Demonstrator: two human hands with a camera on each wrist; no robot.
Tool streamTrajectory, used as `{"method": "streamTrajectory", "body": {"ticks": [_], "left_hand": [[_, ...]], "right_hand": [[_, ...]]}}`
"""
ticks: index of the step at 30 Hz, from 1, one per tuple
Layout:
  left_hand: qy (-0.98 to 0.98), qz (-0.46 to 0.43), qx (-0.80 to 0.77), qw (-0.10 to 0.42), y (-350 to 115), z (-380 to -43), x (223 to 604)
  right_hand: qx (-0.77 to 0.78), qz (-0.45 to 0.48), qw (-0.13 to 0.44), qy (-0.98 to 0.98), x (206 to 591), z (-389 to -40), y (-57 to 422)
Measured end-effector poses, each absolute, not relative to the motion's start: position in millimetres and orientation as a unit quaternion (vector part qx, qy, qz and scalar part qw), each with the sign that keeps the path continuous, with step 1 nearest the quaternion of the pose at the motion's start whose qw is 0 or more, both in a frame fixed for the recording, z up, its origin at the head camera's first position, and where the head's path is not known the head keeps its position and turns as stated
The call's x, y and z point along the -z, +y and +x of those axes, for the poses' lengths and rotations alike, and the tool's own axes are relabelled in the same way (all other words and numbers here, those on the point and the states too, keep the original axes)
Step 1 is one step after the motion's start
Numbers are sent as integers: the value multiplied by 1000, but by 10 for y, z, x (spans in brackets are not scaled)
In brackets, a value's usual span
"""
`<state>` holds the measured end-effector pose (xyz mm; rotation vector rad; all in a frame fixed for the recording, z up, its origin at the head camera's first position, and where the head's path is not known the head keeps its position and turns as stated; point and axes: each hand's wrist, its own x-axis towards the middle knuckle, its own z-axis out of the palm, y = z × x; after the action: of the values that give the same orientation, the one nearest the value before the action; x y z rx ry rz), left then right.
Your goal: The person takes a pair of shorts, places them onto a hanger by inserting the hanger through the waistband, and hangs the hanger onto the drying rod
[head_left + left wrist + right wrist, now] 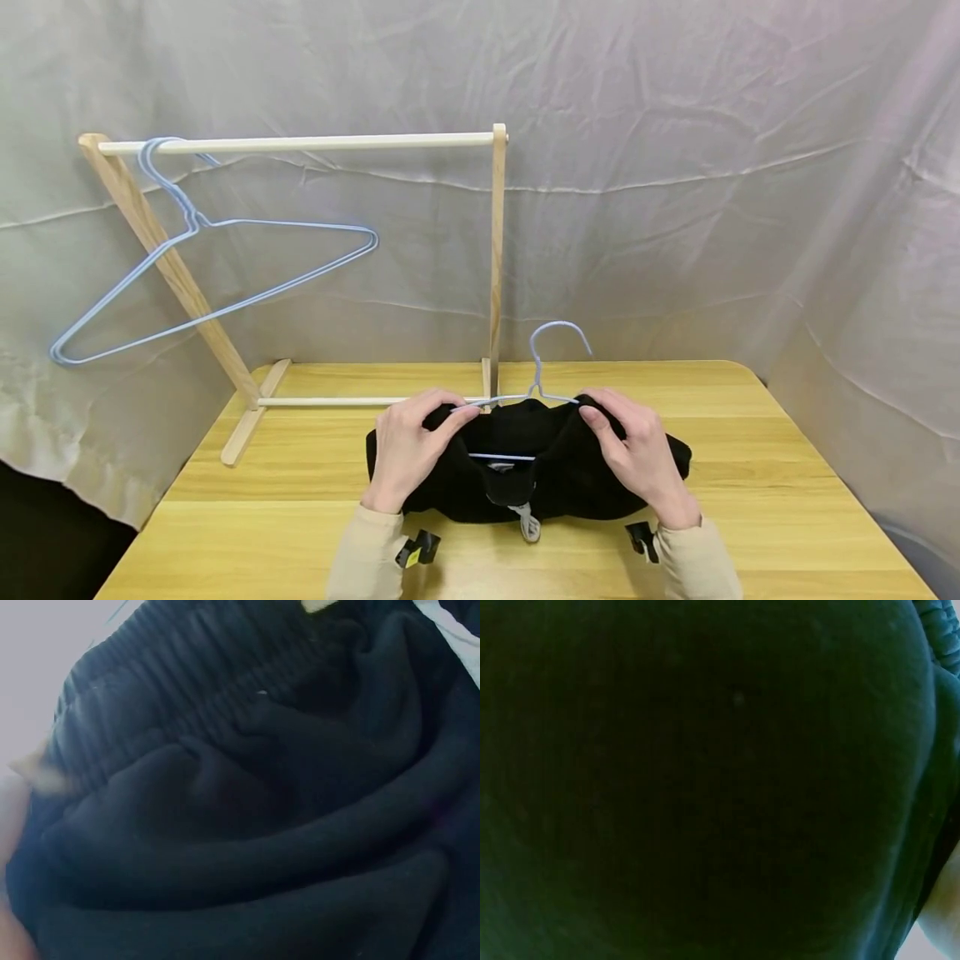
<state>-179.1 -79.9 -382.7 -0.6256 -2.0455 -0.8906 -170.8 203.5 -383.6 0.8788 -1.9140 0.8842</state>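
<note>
Black drawstring pants [570, 483] lie bunched above the wooden table, with a blue wire hanger [537, 367] inside their waist opening. The hanger's hook stands up behind the waistband, and its lower bar crosses the opening. My left hand [414, 442] pinches the waistband's left side at the hanger's sloping arm. On the other side, my right hand [636, 446] grips the waistband near the hanger's right arm. A grey drawstring [528, 525] dangles at the front. Gathered elastic waistband [172, 675] fills much of the left wrist view; dark fabric [705, 787] covers most of the right wrist view.
A wooden rack [497, 250] with a white top rail [315, 143] stands at the back left of the table [750, 467]. Blue wire hangers [288, 223] hang together at the rail's left end. Grey curtain [675, 167] surrounds the table behind and at the sides.
</note>
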Motion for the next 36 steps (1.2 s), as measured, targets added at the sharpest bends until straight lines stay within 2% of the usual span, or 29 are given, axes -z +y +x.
{"method": "streamTrajectory", "body": {"ticks": [8,36], "left_hand": [[-784,-221,341,470,-864,-1824,3806],[-753,-111,366,536,-965,-1820,3752]], "right_hand": [[-354,341,434,-755,3817,-1729,2131],[-383,287,481,-735,3813,-1763,2264]]}}
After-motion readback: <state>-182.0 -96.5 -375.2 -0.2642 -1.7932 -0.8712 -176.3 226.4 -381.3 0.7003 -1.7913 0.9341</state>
